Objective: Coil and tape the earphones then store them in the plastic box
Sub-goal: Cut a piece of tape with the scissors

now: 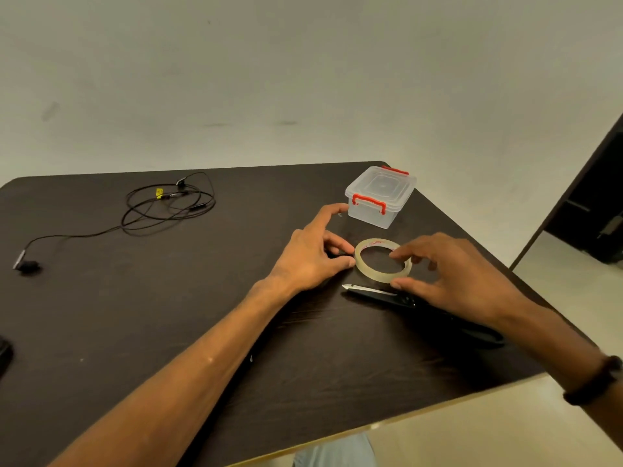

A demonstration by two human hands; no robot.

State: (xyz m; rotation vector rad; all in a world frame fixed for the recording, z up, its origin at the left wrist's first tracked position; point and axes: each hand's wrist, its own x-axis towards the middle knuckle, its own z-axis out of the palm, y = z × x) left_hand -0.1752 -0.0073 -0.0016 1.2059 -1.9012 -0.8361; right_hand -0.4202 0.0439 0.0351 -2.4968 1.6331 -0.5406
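A clear tape roll (371,276) lies flat on the dark table (168,315). My left hand (312,256) touches its left edge with thumb and curled fingers, index finger pointing away. My right hand (451,274) holds the roll's right side between fingers and thumb. The black earphones (161,205) lie loosely tangled at the far left, one cable trailing to an end (25,262) at the left edge. The clear plastic box (379,195) with red latches sits shut beyond the tape.
Black-handled scissors (404,298) lie just in front of the tape, partly under my right hand. A dark object (5,357) shows at the table's left edge. The table's near and right edges drop to a pale floor.
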